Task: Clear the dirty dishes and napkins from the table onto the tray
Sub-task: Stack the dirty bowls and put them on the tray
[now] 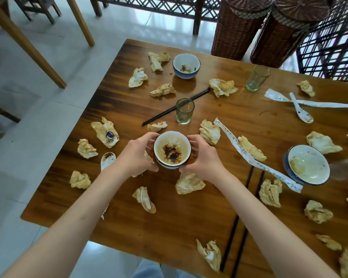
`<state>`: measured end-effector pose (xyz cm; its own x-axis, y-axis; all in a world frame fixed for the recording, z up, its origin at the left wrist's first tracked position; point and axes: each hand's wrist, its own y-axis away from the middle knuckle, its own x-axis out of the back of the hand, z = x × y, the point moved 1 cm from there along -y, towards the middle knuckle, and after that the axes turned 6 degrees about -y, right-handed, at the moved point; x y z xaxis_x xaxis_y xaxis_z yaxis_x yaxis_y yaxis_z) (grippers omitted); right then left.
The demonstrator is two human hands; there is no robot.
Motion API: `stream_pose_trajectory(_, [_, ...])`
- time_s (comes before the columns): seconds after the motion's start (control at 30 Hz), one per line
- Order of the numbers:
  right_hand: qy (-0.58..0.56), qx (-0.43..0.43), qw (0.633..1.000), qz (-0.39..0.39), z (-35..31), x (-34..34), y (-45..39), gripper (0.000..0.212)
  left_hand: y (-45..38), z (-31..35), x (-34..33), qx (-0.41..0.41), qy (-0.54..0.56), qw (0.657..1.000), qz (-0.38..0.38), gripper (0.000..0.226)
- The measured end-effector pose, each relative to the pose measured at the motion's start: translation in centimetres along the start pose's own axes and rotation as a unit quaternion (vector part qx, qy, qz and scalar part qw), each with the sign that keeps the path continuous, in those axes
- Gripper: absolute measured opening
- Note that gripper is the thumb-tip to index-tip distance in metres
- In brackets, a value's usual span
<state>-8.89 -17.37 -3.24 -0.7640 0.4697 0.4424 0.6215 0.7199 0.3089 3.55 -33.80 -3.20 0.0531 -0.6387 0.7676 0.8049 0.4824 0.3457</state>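
Tiled floor, lattice screens and two tall wicker baskets (238, 27) behind a dark wooden table (189, 223) littered with stained crumpled napkins.

Landmark: the held bowl (172, 150), near the table's middle, white inside with a dark sauce stain at the bottom, dark rim. Can't tell whether it sits on the table or is just lifted off it.

Left hand (138, 155) cups the bowl's left side, fingers curled round the wall, thumb at the near lower edge. Right hand (204, 157) mirrors it on the right side, fingers wrapped round the far rim, thumb low at the near side. Both forearms bare.

Outward from the bowl:
- Just beyond it: a small napkin (157, 126), then a green-tinted glass (185, 110) standing upright, black chopsticks (175, 107) lying behind the glass.
- Left of it: white ceramic spoon (107, 159), sauce in its scoop, napkins around it, one holding a purple wrapper (109, 135).
- Near side: big napkin (189, 183) just by the right wrist.
- Right of it: long paper chopstick sleeve (255, 157) running diagonally; further right a larger blue-rimmed bowl (306, 164) with yellowish residue.
- Far side: a blue bowl (186, 65) with scraps inside, well apart.
- Far right: a second glass (257, 77), a second white spoon (300, 109) lying across another paper sleeve (325, 104).

No tray in view.
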Motion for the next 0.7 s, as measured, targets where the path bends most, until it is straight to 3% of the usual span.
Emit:
stream_pose_trajectory(0.1, [0.024, -0.004, 0.999, -0.025, 0.2, -0.2, -0.3, 0.097, -0.3, -0.3, -0.7, 0.013, -0.019, 1.000, -0.007, 0.101])
stream_pose_trajectory(0.37, [0.039, 0.045, 0.998, -0.006, -0.2, 0.3, 0.3, 0.090, 0.0, 0.5, -0.5, 0.019, -0.011, 1.000, 0.013, 0.095])
stream_pose_trajectory(0.7, [0.071, 0.113, 0.991, 0.033, -8.6, 7.6, -3.2, 0.088, -3.5, 6.8, 8.8, -0.042, 0.002, 0.998, 0.046, 0.089])
